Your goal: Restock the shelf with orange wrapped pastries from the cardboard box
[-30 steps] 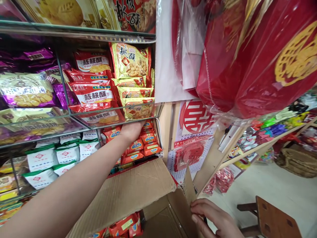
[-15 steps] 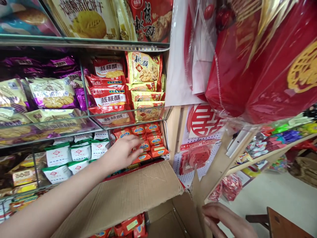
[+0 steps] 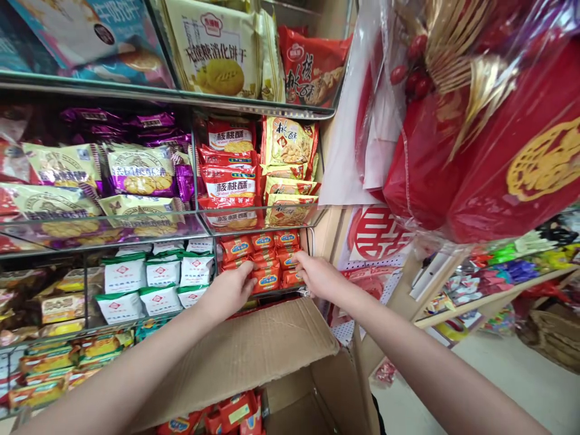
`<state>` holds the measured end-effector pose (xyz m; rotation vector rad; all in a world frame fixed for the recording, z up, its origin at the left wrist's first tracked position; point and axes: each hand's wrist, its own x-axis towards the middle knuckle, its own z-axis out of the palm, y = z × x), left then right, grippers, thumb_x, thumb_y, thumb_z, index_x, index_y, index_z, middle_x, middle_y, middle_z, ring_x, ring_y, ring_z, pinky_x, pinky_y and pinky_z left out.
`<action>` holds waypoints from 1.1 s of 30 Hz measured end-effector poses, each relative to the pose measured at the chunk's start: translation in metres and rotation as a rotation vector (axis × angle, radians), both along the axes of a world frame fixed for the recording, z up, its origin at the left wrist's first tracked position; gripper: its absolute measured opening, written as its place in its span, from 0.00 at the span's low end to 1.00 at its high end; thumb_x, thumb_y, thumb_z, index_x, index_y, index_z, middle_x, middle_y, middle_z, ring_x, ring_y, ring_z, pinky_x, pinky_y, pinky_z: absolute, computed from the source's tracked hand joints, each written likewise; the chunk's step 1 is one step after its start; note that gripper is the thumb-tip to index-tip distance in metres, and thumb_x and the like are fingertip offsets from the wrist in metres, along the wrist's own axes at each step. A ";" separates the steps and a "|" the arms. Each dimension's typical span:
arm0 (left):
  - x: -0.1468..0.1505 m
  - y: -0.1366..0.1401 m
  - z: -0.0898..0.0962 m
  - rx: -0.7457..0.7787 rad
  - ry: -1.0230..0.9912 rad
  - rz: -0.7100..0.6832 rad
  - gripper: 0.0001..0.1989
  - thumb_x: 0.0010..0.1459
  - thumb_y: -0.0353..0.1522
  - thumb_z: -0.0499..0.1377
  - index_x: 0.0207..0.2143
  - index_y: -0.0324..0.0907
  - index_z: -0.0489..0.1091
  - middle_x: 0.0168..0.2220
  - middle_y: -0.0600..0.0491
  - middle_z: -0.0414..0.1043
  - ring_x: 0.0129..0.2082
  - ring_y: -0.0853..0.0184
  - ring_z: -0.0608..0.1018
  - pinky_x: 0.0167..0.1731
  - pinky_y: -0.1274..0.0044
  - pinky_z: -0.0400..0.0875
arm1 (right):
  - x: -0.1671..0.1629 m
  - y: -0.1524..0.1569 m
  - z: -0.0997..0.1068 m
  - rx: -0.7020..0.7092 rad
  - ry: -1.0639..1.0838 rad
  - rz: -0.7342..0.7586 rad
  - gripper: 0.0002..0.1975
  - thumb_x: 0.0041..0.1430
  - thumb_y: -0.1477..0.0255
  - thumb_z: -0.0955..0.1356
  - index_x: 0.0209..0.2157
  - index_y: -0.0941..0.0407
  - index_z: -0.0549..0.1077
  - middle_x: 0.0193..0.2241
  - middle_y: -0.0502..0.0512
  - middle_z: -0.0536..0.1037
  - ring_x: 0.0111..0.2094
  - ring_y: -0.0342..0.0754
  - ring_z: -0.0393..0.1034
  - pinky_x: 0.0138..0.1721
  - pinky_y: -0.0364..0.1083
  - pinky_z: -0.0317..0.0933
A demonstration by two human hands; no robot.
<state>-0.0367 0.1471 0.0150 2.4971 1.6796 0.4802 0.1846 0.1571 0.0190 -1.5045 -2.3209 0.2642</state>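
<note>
While both hands touch glossy orange packets, cardboard box below.

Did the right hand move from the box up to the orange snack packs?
Yes. The right hand left the cardboard box edge and went up and leftward to the orange packs on the shelf, opposite the left hand.

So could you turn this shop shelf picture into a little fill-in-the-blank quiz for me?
1. Both hands, the left hand and the right hand, reach the stack of small ____ snack packets in the shelf compartment.
2. Below the forearms an open ____ box holds more of the same packets.
3. Left of that stack sit white packets with ____ tops.
4. The packets at the far left of the shelf above are mostly ____.

Missing words: orange-red; cardboard; green; purple
</note>
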 end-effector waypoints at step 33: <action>0.002 0.004 -0.023 0.030 -0.207 -0.023 0.10 0.57 0.30 0.49 0.40 0.42 0.65 0.38 0.50 0.75 0.37 0.65 0.77 0.38 0.75 0.70 | -0.048 0.030 0.051 -0.097 -0.454 0.009 0.16 0.57 0.82 0.60 0.42 0.61 0.74 0.45 0.65 0.76 0.47 0.53 0.71 0.41 0.45 0.64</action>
